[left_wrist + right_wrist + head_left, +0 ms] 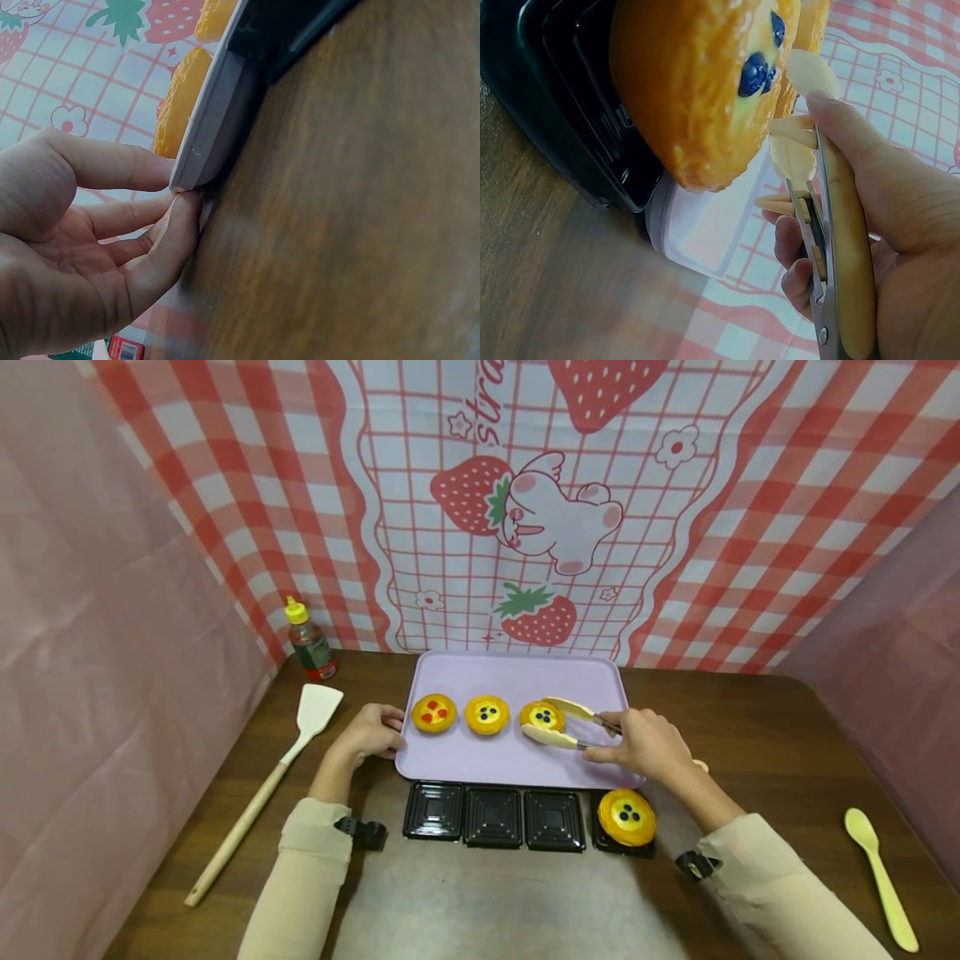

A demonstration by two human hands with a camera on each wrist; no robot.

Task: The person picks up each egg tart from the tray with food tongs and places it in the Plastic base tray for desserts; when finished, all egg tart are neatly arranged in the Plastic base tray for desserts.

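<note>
The right hand's grip [648, 745] is curled round cream-tipped tongs [552, 737], whose tips stand either side of a blueberry-topped tart [542, 718] on the lilac tray [465, 762]. The left hand's grip [369, 732] pinches the tray's left edge. Leftward lie two more tarts [487, 716]; nearer, a fourth tart [627, 817] sits over a black container [544, 112].

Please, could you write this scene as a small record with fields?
Left hand: pinches the left edge of the tray
Right hand: holds tongs, tips either side of one tart
On tray: one red-topped tart, two blue-topped tarts
Black containers: four in a row, only the rightmost with a tart
Left side: spatula, bottle
Right side: spoon
</note>
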